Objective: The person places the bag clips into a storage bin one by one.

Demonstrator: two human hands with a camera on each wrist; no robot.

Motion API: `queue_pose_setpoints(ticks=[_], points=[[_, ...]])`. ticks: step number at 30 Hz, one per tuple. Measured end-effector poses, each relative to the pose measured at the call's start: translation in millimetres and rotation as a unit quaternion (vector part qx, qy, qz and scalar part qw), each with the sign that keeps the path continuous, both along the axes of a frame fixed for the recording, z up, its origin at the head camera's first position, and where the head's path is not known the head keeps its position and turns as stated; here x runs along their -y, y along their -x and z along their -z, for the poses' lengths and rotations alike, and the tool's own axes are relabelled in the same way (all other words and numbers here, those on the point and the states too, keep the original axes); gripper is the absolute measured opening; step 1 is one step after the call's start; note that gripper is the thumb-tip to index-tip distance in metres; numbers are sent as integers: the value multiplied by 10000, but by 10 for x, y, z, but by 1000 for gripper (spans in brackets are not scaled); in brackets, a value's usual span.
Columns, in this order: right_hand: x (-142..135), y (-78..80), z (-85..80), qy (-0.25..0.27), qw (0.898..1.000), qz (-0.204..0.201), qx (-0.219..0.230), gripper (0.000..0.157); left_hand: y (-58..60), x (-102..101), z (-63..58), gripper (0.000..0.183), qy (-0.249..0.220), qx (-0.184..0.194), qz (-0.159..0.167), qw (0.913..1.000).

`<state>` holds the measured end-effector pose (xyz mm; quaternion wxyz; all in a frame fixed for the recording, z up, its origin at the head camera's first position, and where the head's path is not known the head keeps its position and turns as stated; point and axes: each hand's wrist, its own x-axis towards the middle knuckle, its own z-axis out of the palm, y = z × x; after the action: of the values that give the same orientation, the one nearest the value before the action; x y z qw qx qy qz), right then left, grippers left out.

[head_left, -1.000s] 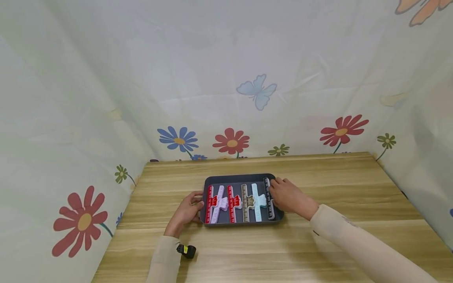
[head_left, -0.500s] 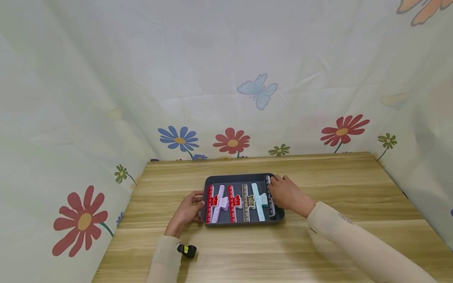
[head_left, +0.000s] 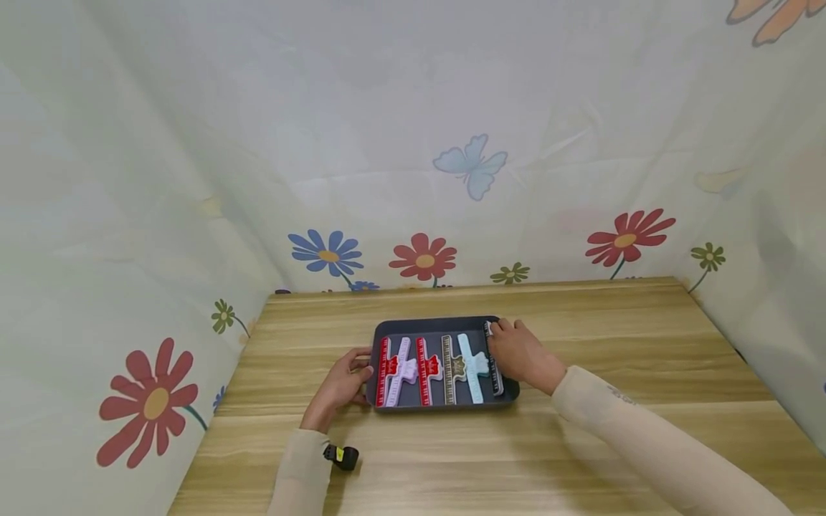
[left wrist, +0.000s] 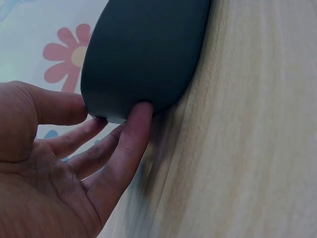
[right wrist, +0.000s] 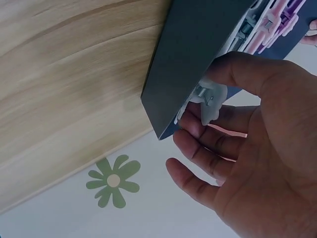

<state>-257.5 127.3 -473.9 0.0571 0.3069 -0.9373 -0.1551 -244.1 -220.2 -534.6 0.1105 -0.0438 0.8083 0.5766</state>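
Note:
A dark grey tray [head_left: 439, 327] lies on the table with a row of ruler-edged plastic clips in it. My left hand [head_left: 340, 381] holds the tray's left end; thumb and fingers touch its rim and outer wall in the left wrist view. At the right end, my right hand [head_left: 524, 354] pinches a black clip [head_left: 497, 384], whose grey spring handle [right wrist: 214, 100] shows between thumb and fingers. Left of it are a light blue clip [head_left: 472, 373], a brownish clip [head_left: 448, 373], a red clip [head_left: 423, 373], a lilac clip [head_left: 397, 374] and another red clip [head_left: 382, 378].
The wooden table [head_left: 426, 466] reaches back to a flowered cloth wall [head_left: 387, 179], with cloth on both sides too. A small black device [head_left: 342, 456] sits by the left sleeve.
The black clip and my right hand have shifted slightly toward the tray's far side. The light blue clip has turned a little, its near end to the right. My left hand stays put.

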Motion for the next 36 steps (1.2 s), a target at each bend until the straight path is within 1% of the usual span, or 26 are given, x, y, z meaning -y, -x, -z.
queue_pose_setpoints(ticks=[5, 9, 12, 17, 23, 29, 36], points=[[20, 27, 54, -59, 9997, 76, 228, 28, 14, 3, 22, 43, -20, 54, -19, 10000], [18, 40, 103, -10, 9999, 34, 148, 30, 22, 4, 19, 43, -28, -2, -25, 10000], [12, 44, 144, 114, 9999, -90, 2, 27, 20, 4, 17, 43, -50, -61, -18, 10000], [4, 42, 208, 203, 9996, -217, 4, 29, 8, 5, 20, 44, -2, 25, 10, 10000], [4, 48, 247, 304, 9994, -128, 95, 32, 11, 3, 27, 43, -24, -10, -3, 10000], [-11, 32, 273, 397, 9984, -101, 381, 35, -15, 0, 31, 44, -2, 27, 18, 10000], [-14, 27, 293, 618, 9971, -24, 444, 34, -16, -4, 8, 42, -10, 14, -20, 10000]])
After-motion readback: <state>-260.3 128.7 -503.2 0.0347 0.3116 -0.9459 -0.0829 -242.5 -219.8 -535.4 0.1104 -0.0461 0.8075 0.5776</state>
